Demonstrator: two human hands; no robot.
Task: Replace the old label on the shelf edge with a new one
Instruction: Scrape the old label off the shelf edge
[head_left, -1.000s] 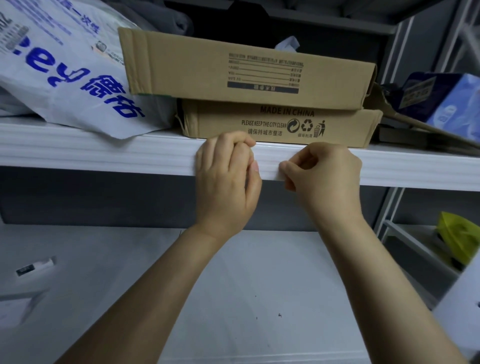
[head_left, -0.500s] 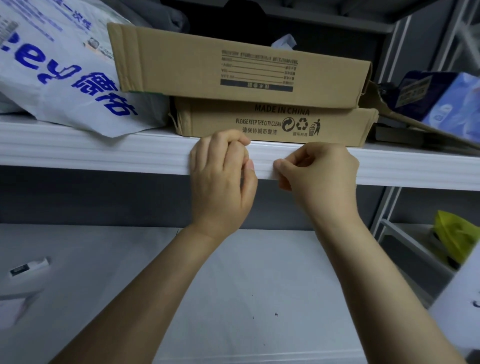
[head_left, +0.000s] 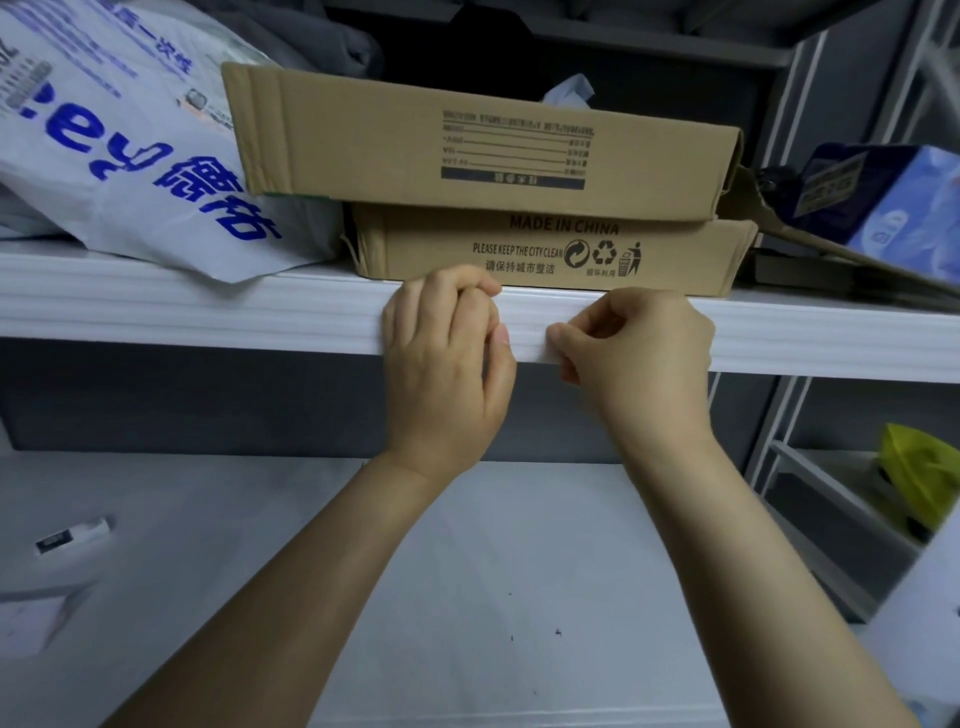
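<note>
The white shelf edge (head_left: 208, 317) runs across the view at hand height. Both hands rest on its front face below the cardboard boxes. My left hand (head_left: 447, 364) has its fingers curled over the top of the edge and its thumb flat on the front. My right hand (head_left: 639, 358) pinches thumb and forefinger at the lower rim of a white label strip (head_left: 527, 332), which shows between the two hands. The label is white on white, so its outline is hard to make out, and the hands hide its ends.
Two flat cardboard boxes (head_left: 488, 140) are stacked on the shelf right above my hands. A white bag with blue print (head_left: 130, 156) lies to their left and a blue pack (head_left: 883, 197) to their right. Below lies a grey lower shelf (head_left: 467, 571) with a small white item (head_left: 72, 538). A yellow object (head_left: 919, 478) sits at the right.
Both hands stay at the same spot on the shelf edge. Only the view shifts slightly.
</note>
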